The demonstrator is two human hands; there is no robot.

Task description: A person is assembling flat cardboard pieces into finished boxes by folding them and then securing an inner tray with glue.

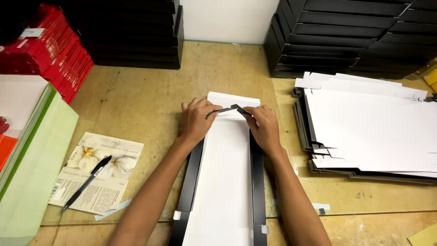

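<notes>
The flat box blank (226,182), white inside with black side flaps, is laid lengthwise at the centre of the frame on the wooden table (145,100). It is apparently pinned flat so its far flap can be folded. The left hand (196,120) and right hand (263,126) are pressed down, fingertips pinching a black tab (230,109).

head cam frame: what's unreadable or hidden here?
- Head view: near end of the flat box blank is cut off by the bottom edge.
- Fold under the left hand and right hand: covered by the fingers.
- Flat white sheets: right side cut off by the frame edge; count too fine to tell.
- Red stack: top left too dark.
- Pen on the flower card: tip too small.
</notes>
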